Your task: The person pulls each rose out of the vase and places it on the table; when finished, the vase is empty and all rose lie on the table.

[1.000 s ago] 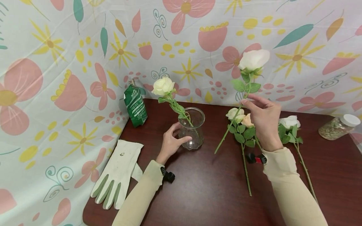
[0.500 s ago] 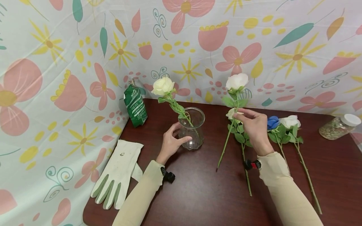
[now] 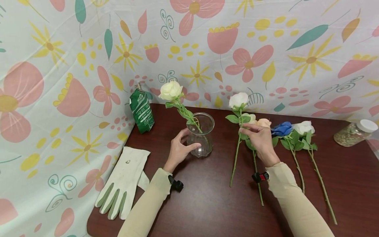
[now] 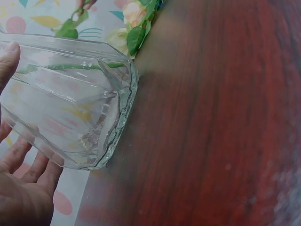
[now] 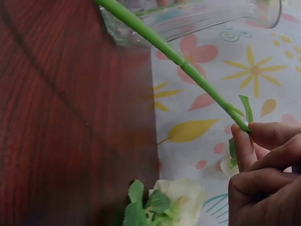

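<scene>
My left hand (image 3: 181, 149) holds the clear glass vase (image 3: 204, 144) around its left side, thumb in front and fingers behind. Inside the vase leans a cream rose (image 3: 171, 91), its bloom tilted out to the left over the rim. To the right, my right hand (image 3: 260, 140) pinches a white rose (image 3: 238, 100) by its green stem, just below the leaves. This rose is upright, its stem slanting slightly down to the left, apart from the vase. In the right wrist view the stem (image 5: 181, 61) runs from the pinched fingertips (image 5: 256, 129) across the view.
On the right lie a peach rose (image 3: 263, 123), a blue rose (image 3: 282, 128) and another white rose (image 3: 303, 127), beside a partly hidden cream one. A lidded jar (image 3: 353, 133) stands far right. At left are a green packet (image 3: 141, 110) and white gloves (image 3: 124, 179).
My right hand has come down and left with the white rose, lowering its bloom and uncovering the blue rose. The left hand and vase have stayed put.
</scene>
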Action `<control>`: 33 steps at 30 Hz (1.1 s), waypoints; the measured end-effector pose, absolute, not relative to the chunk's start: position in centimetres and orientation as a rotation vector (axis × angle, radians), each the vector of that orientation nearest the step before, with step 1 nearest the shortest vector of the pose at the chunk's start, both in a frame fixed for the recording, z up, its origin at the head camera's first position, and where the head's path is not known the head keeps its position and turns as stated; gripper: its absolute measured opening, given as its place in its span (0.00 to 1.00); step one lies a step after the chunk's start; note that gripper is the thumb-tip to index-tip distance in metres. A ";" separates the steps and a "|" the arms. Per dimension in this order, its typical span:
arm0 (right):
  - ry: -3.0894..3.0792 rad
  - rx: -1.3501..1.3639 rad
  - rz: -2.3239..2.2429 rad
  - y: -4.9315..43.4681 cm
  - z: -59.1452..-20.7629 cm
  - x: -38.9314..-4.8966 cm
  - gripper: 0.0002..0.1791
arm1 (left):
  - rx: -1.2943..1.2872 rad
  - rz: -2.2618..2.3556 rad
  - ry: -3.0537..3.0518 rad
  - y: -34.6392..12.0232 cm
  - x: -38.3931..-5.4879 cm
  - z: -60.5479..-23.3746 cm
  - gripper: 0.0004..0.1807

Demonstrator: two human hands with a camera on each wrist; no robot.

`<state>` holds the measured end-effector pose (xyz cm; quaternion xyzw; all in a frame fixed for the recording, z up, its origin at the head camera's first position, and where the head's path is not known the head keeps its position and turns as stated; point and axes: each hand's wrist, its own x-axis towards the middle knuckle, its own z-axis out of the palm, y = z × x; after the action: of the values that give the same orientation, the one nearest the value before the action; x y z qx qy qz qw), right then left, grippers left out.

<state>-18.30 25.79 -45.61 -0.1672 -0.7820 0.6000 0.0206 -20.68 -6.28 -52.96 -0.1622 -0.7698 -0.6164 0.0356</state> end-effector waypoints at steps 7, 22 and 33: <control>-2.527 -0.519 1.927 26.3 -46.5 -18.4 0.28 | -0.502 -1.890 -2.375 -6.4 -20.7 -53.0 0.41; -2.665 -0.472 1.936 26.9 -49.1 -19.2 0.26 | -0.506 -1.909 -2.376 -6.4 -20.7 -53.1 0.41; -2.749 -0.494 1.883 27.2 -49.5 -19.3 0.26 | -0.514 -1.913 -2.369 -6.4 -20.8 -53.0 0.42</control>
<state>-19.29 27.15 -49.55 -0.1458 -0.8109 0.5554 -0.1131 -20.77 -6.40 -53.02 -0.1663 -0.7669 -0.6193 0.0265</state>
